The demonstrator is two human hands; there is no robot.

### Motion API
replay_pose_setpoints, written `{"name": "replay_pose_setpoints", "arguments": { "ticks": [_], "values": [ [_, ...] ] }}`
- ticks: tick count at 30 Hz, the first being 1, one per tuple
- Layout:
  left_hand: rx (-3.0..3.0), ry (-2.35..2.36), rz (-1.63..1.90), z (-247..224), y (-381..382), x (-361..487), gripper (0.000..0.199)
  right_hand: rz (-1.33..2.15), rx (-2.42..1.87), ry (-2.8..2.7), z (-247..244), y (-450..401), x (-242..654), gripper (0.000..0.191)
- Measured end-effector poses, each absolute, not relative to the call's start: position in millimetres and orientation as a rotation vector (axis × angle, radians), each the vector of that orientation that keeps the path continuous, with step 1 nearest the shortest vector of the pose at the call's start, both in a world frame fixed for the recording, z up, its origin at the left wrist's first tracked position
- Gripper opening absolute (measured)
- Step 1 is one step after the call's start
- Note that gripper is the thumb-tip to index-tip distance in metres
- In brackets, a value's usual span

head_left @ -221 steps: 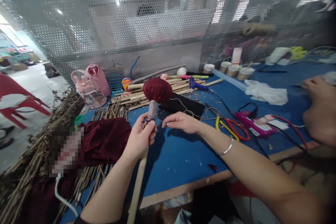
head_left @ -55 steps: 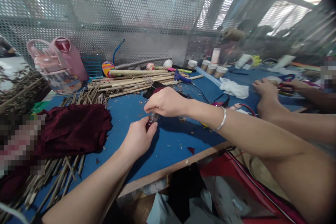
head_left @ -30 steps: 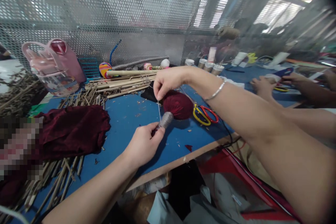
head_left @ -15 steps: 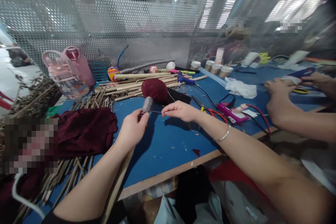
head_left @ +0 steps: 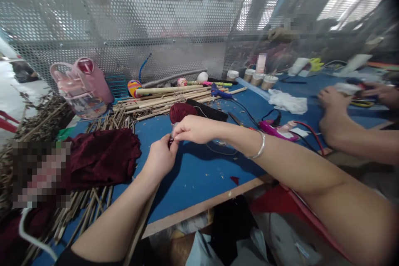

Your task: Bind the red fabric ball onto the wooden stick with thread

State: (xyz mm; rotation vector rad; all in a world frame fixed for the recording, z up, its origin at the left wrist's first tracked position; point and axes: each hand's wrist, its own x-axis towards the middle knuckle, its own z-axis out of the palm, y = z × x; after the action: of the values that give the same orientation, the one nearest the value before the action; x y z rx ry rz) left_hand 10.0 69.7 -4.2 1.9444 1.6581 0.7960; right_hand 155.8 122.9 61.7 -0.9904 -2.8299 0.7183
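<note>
My left hand [head_left: 161, 157] is closed round the upper end of a long wooden stick [head_left: 140, 226], which runs down beneath my forearm. My right hand [head_left: 195, 129] meets it there, fingers pinched at the wrapped stick end and largely covering it. A thin pale thread [head_left: 218, 152] loops on the table below my right wrist. Just behind the fingers sits a dark red ball [head_left: 182, 112]. Crumpled dark red cloth [head_left: 104, 158] lies left of my left hand.
On the blue table [head_left: 193, 187] are thin sticks, a blue glue gun [head_left: 220, 92], a purple power strip [head_left: 277, 129], pliers and small cups. Pink bottles [head_left: 90, 83] stand at the left. Another person's hands [head_left: 335, 97] work at the right.
My right hand has moved left, from holding the thread out at a distance to the stick end at my left hand. The grey wrapped part is now mostly covered.
</note>
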Motion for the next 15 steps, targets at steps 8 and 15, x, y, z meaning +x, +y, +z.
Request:
{"name": "replay_pose_setpoints", "arguments": {
  "ticks": [8,15],
  "values": [
    [1.902,1.646,0.819,-1,65,12,0.029,0.214,-0.978,-2.939,81,130,148,0.021],
    [1.898,1.664,0.79,-4,63,15,0.027,-0.323,-0.712,-3.022,77,132,147,0.027]
  ]
}}
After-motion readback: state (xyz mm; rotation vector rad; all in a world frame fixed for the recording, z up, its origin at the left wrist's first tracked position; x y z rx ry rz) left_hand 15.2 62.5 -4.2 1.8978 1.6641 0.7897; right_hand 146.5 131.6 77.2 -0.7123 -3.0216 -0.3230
